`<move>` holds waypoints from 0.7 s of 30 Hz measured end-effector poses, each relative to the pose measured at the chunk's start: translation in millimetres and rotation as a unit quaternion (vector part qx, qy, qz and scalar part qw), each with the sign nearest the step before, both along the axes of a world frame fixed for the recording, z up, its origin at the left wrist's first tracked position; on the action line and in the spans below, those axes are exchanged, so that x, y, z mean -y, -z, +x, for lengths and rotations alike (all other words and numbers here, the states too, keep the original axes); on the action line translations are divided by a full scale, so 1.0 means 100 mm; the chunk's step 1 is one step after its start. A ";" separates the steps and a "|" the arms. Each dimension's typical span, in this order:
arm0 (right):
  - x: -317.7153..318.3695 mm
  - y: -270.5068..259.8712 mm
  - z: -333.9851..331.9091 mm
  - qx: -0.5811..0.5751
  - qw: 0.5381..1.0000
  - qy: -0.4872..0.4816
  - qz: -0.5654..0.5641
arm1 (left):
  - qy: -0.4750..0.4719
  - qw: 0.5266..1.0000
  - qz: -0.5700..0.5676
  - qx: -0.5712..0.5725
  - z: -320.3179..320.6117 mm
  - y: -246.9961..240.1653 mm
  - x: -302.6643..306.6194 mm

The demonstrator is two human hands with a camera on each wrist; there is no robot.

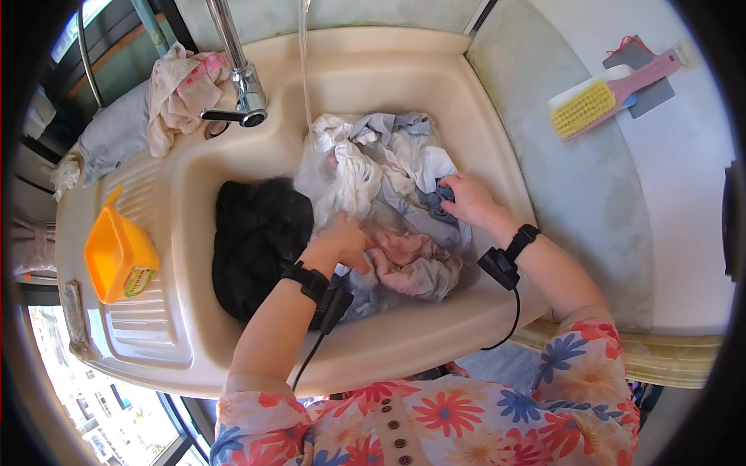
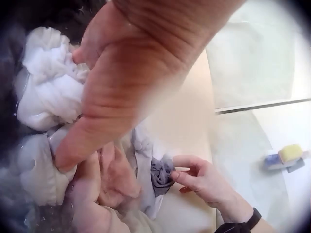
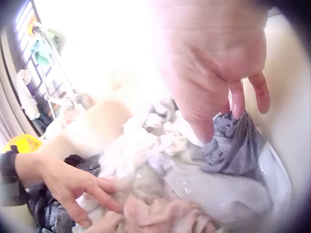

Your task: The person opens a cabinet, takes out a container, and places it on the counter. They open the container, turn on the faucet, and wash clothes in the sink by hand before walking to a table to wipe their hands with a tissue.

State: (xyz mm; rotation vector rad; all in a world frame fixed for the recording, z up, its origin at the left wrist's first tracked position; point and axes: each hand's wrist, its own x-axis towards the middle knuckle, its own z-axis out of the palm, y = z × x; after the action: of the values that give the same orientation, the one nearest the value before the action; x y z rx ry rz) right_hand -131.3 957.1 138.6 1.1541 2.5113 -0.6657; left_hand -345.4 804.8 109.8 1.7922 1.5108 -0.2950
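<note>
Wet laundry fills the sink: white cloths [image 1: 357,175], a pink cloth [image 1: 404,248] and a black garment [image 1: 264,241] at the left. My left hand [image 1: 342,242] lies palm down among the white and pink cloths, fingers spread and touching them; the right wrist view shows this left hand [image 3: 77,187] from the side. At the right side of the heap, my right hand [image 1: 470,200] pinches a bunched dark grey cloth [image 1: 435,203] between thumb and fingers. That dark grey cloth [image 3: 233,145] hangs below the right fingertips in the right wrist view.
Water runs from the tap [image 1: 249,97] into the sink [image 1: 497,140]. On the ribbed drainboard [image 1: 144,330] stands a yellow scoop [image 1: 116,252], with a grey cloth [image 1: 116,136] and a pinkish towel [image 1: 183,93] behind. A yellow-bristled brush [image 1: 587,115] lies on the right ledge.
</note>
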 end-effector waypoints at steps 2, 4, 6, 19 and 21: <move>-0.02 0.02 0.01 -0.018 0.994 0.000 0.104 | 0.011 1.000 -0.009 0.003 0.00 0.18 -0.05; 0.16 0.01 -0.10 -0.010 0.988 -0.055 0.144 | 0.022 0.999 -0.027 0.005 0.00 0.14 -0.05; 0.11 0.02 -0.13 -0.022 0.994 -0.041 0.097 | 0.022 0.999 -0.020 0.018 0.00 0.10 -0.04; -0.06 -0.91 -0.05 -0.171 0.961 0.190 -0.104 | -0.044 0.998 0.025 0.047 -0.09 0.11 -0.02; -0.04 -1.15 -0.05 -0.239 0.942 0.189 -0.144 | -0.131 0.978 0.028 0.159 -0.15 0.05 -0.05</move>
State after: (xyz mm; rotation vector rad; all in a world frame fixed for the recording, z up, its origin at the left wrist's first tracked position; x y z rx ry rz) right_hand -136.3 961.3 253.5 1.5171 2.4380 -1.5225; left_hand -360.7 809.4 104.5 1.5699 1.5091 0.1594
